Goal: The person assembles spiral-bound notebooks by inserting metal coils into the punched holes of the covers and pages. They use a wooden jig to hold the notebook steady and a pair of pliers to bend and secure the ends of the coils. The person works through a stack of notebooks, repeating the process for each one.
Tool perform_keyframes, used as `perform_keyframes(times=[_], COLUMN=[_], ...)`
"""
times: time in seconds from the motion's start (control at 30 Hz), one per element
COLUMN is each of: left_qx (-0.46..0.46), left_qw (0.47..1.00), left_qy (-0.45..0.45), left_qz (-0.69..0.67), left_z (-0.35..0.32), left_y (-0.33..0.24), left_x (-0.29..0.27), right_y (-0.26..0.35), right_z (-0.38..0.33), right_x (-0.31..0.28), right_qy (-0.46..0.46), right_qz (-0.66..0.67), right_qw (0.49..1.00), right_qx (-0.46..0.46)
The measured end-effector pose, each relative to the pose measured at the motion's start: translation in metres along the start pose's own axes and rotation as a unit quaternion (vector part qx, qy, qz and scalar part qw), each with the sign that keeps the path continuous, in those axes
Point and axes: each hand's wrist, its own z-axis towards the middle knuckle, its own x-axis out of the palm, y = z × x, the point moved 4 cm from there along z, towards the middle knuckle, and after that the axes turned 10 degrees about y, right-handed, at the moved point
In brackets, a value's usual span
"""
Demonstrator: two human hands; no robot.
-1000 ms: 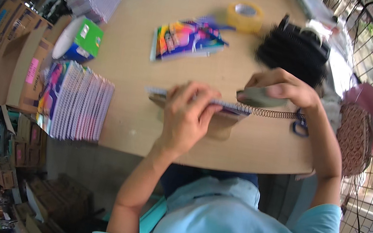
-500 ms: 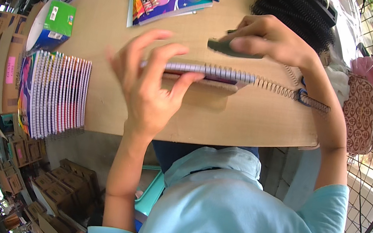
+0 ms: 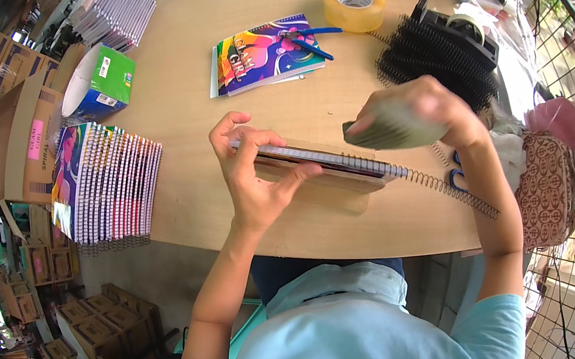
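Note:
My left hand [image 3: 257, 182] pinches a thin notebook [image 3: 321, 159] near its left end, fingers behind and thumb in front. The notebook stands on edge, its bound side up. A wire coil [image 3: 455, 192] runs along the right part of that edge and sticks out beyond it to the right. Against the notebook's near face lies a wooden strip [image 3: 347, 182]. Above and behind the coil, my right hand [image 3: 431, 101] grips a dark green flat pad [image 3: 397, 128], blurred by motion; its exact kind cannot be made out. The pad is apart from the notebook.
Behind lie colourful notebooks [image 3: 246, 60] with blue-handled pliers [image 3: 310, 39] on top, a tape roll [image 3: 354, 8], black coils [image 3: 434, 60] and a tape dispenser [image 3: 468, 34]. Stacked spiral notebooks [image 3: 106, 185] and a green box [image 3: 113, 77] stand left. Blue-handled scissors [image 3: 458, 178] lie right.
The whole view has shifted, so the table sits lower and further right. My right hand has tilted the green pad, showing its broad face. My left fingers have settled onto the notebook.

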Motion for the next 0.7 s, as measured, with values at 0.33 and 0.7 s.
perform_keyframes(times=[0.33, 0.7], left_qx=[-0.008, -0.021], left_qw=[1.0, 1.0], left_qy=[0.002, -0.015], left_qz=[0.001, 0.015], left_z=[-0.003, 0.001], left_y=[-0.007, -0.011], left_x=[0.008, 0.013], right_y=[-0.001, 0.002], right_z=[-0.024, -0.031], right_x=[-0.009, -0.014], right_qy=[-0.029, -0.034], right_qz=[0.068, -0.045], right_qw=[0.99, 0.998], right_qx=[-0.122, 0.008])
